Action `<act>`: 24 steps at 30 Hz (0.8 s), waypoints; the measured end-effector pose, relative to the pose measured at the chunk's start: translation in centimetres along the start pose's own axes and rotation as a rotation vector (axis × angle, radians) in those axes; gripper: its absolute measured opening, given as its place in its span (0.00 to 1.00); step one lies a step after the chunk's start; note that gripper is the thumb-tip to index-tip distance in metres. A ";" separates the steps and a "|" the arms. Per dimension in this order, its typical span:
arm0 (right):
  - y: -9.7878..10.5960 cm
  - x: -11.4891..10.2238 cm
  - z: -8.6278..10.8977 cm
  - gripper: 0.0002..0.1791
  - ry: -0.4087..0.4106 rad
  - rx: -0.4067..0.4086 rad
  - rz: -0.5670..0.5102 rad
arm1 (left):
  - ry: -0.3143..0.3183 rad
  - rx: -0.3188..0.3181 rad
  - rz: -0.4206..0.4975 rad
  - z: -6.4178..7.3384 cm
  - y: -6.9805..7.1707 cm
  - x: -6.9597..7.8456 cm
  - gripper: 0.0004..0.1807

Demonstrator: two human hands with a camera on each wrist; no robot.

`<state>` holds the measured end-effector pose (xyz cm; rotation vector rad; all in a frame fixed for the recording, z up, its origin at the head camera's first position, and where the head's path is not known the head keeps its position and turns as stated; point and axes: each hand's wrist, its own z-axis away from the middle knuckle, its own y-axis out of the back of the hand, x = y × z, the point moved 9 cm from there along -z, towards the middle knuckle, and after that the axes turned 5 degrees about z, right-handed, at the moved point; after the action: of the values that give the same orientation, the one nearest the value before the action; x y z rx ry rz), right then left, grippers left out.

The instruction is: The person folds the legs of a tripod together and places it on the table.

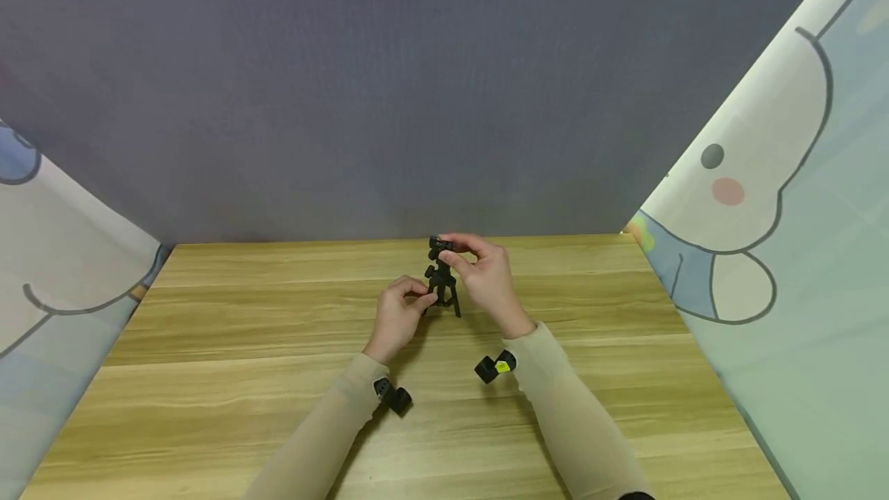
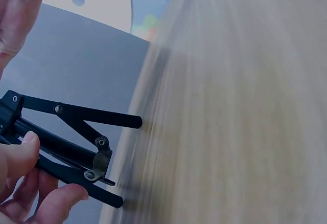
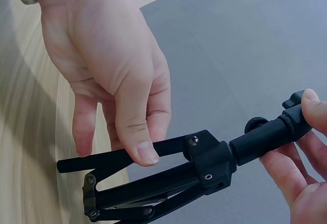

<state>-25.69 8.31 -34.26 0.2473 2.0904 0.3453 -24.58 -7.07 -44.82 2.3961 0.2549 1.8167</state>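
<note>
A small black tripod (image 1: 442,281) is upright near the back edge of the table, its legs spread. My left hand (image 1: 397,318) pinches one tripod leg (image 3: 115,158) between thumb and fingers, low on the left side. Higher up, my right hand (image 1: 486,276) grips the tripod's top part (image 3: 294,119), thumb on the near side. Metal-jointed braces (image 2: 93,173) link the legs to the centre column in the left wrist view. Whether every foot touches the table cannot be told.
The wood-grain table (image 1: 208,376) ends at a dark grey panel (image 1: 417,99) just behind the tripod. Cartoon-printed sheets (image 1: 750,199) rise along both sides. Each forearm wears a small black camera (image 1: 393,396) at the wrist.
</note>
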 end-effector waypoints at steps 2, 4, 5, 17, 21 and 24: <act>-0.1 0.1 0.0 0.14 -0.003 -0.004 -0.004 | 0.006 0.001 0.000 0.0 0.0 0.0 0.06; -0.1 0.1 0.0 0.14 -0.004 -0.006 -0.007 | 0.012 -0.001 0.000 0.0 0.0 0.0 0.05; 0.1 -0.5 0.0 0.13 -0.006 -0.008 -0.007 | 0.017 -0.002 -0.002 0.0 0.0 -0.1 0.05; 0.6 -2.9 0.4 0.13 -0.048 -0.005 -0.042 | 0.079 -0.032 -0.011 0.3 0.0 -0.9 0.04; 0.6 -2.7 0.3 0.14 -0.060 -0.017 -0.058 | 0.078 -0.031 -0.008 0.4 0.0 -0.9 0.04; 0.7 -2.4 0.3 0.15 -0.076 -0.030 -0.085 | 0.071 -0.032 -0.007 0.3 -0.1 -0.8 0.04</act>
<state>-24.17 8.25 -32.31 0.1506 2.0122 0.3114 -24.48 -7.16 -45.66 2.3097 0.2381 1.8901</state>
